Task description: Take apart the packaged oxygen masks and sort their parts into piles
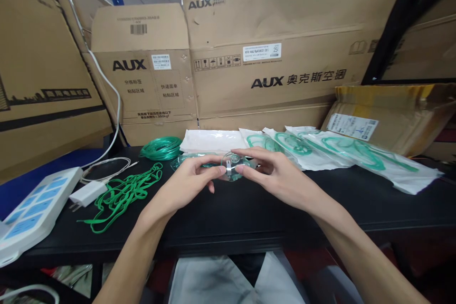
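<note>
Cardboard carton (313,42), printed "AUX 奥克斯空调"; smaller carton (142,78), "AUX". Clear plastic piece (233,157), rounded, with silvery strip (228,167), finger-pinched by left hand (194,175) and right hand (280,173) above black table (228,218); glossy green coil (161,148) to its left.

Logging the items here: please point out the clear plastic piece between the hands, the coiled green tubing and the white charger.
Clear plastic piece (233,163): head view, on its middle, beside the metal strip.
Coiled green tubing (161,150): head view, on its stacked loops.
White charger (89,192): head view, on its casing.
</note>
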Demonstrator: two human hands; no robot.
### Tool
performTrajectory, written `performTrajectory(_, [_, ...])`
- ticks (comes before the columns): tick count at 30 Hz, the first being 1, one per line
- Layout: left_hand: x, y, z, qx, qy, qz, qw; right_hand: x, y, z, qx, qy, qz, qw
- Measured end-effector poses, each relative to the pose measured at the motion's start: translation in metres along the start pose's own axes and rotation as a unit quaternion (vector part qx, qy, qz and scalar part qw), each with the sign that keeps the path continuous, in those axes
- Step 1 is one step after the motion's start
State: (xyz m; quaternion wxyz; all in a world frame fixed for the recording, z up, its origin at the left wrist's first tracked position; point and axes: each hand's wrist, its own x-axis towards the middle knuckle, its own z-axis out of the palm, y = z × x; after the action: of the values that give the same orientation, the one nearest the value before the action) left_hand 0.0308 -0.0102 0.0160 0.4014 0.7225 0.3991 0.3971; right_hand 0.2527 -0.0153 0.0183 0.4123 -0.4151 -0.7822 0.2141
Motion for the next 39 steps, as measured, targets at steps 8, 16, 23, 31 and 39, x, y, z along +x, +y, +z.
performTrajectory(8, [-0.001, -0.005, 0.000, -0.023, -0.026, 0.011, 0.999, 0.000, 0.002, 0.009, 0.047, -0.018, -0.006, 0.999])
performTrajectory(16, [-0.001, -0.004, 0.005, -0.011, 0.042, 0.049, 0.998, 0.003, -0.003, 0.010, 0.069, 0.011, 0.010, 0.997])
performTrajectory(23, [-0.001, -0.004, 0.013, 0.047, 0.030, 0.072, 0.996, 0.003, 0.001, 0.013, 0.060, 0.061, 0.028, 0.996])
performTrajectory(31, [-0.001, -0.003, 0.015, 0.163, 0.082, 0.137, 0.974, 0.004, 0.001, 0.011, 0.074, 0.017, 0.003, 0.997])
performTrajectory(39, [-0.003, 0.000, 0.011, 0.175, 0.092, 0.141, 0.970, 0.003, 0.002, 0.006, 0.059, -0.008, -0.020, 0.998])
